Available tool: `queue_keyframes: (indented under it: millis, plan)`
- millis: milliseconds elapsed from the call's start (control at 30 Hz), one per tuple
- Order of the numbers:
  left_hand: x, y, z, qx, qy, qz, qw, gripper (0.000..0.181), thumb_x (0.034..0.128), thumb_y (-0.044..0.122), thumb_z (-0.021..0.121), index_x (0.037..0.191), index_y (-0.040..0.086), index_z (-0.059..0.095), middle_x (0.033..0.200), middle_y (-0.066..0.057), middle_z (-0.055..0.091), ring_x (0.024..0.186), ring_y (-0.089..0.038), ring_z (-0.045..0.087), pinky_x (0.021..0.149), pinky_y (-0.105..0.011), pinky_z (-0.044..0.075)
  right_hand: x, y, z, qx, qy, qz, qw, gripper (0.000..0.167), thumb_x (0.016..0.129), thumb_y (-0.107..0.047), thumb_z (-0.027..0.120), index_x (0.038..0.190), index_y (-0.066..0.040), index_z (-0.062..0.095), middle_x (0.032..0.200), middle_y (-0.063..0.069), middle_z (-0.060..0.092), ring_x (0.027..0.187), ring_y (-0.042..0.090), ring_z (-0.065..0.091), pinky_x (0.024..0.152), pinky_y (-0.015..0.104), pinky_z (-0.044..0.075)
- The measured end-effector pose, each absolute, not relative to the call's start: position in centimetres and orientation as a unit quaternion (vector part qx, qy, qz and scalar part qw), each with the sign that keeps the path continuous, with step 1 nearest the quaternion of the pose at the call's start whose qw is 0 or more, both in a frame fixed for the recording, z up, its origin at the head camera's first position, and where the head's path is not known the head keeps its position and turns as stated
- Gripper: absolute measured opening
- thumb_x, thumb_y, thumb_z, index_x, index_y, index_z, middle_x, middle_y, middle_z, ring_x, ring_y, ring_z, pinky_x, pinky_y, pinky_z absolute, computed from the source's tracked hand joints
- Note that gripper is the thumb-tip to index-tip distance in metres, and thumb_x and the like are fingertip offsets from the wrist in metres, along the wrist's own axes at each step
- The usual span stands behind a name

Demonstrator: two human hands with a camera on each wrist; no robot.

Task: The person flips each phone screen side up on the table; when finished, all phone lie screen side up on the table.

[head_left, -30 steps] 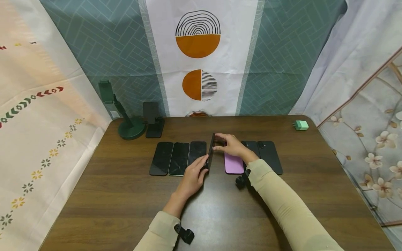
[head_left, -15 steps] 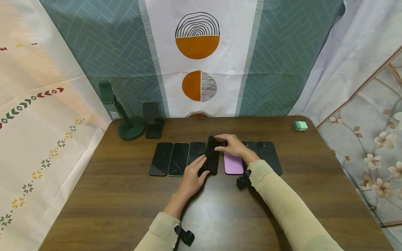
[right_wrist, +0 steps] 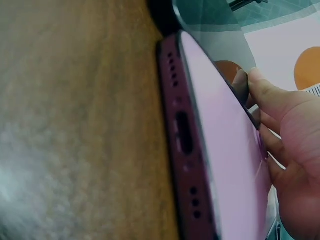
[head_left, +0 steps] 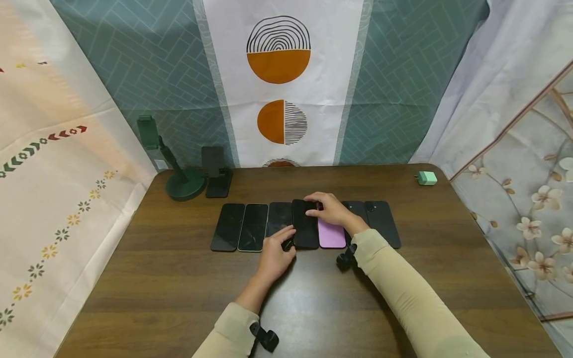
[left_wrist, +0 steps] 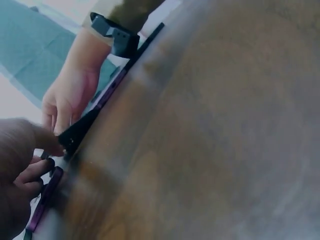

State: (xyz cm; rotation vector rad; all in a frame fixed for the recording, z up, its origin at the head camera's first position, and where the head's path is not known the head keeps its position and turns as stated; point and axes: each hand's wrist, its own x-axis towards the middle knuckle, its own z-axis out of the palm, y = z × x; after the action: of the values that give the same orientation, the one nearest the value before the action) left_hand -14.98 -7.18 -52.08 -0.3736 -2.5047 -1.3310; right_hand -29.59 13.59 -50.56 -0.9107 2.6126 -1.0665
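In the head view a black phone [head_left: 306, 229] lies screen up in the middle of a row of phones. The left hand [head_left: 273, 256] is at its lower left, fingers loosely bent, fingertips by its left edge and over the neighbouring dark phone [head_left: 279, 217]. At its upper right edge, the right hand [head_left: 332, 210] pinches with thumb and fingers, partly over a pink-backed phone [head_left: 332, 235]. The left wrist view shows the black phone [left_wrist: 79, 134] slightly tilted between the hands. In the right wrist view the right hand [right_wrist: 295, 132] touches its edge, beyond the pink phone [right_wrist: 227, 135].
Two more dark phones [head_left: 228, 227] [head_left: 253, 227] lie at the row's left; two others [head_left: 356, 211] [head_left: 384, 223] lie at its right. A green stand [head_left: 185, 185] and a black stand [head_left: 218, 183] are at the back left, a green charger [head_left: 427, 178] at the back right.
The black phone has gone from standing on edge to lying almost flat beside the pink one. Both hands have stayed nearly in place, and the left fingers have come lower along its edge.
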Motion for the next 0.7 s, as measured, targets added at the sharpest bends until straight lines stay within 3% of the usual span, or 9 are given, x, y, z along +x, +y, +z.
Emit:
queue_keyframes:
  millis: [200, 500, 700]
  plan:
    - [-14.83, -6.89, -52.3, -0.131, -0.875, -0.443, 0.145, 0.054, 0.0722, 0.0, 0.089, 0.123, -0.004, 0.07, 0.129, -0.017, 0.067, 0.121, -0.032, 0.063, 0.103, -0.049, 0.049, -29.54, 13.65, -50.95, -0.314, 0.88, -0.35, 0.066, 0.047, 0.095, -0.022, 0.074, 0.137, -0.005, 0.062, 0.133, 0.013, 0.063, 0.106, 0.025, 0.06, 0.095, 0.044, 0.05]
    - [-14.85, -6.41, -52.77, -0.117, -0.882, -0.423, 0.172, 0.049, 0.0706, 0.0, 0.09, 0.117, 0.0, 0.074, 0.109, -0.009, 0.076, 0.107, -0.028, 0.07, 0.093, -0.044, 0.055, -29.46, 13.75, -51.14, -0.307, 0.884, -0.347, 0.058, 0.048, 0.093, -0.024, 0.076, 0.135, -0.005, 0.064, 0.133, 0.013, 0.064, 0.125, 0.029, 0.057, 0.105, 0.048, 0.046]
    - [-14.94, -6.42, -52.73, -0.125, -0.882, -0.419, 0.176, 0.052, 0.0709, -0.002, 0.09, 0.119, 0.0, 0.072, 0.106, -0.007, 0.077, 0.106, -0.027, 0.07, 0.093, -0.044, 0.054, -29.48, 13.69, -51.13, -0.307, 0.885, -0.345, 0.057, 0.048, 0.093, -0.023, 0.076, 0.135, -0.004, 0.063, 0.133, 0.014, 0.064, 0.123, 0.029, 0.058, 0.104, 0.049, 0.047]
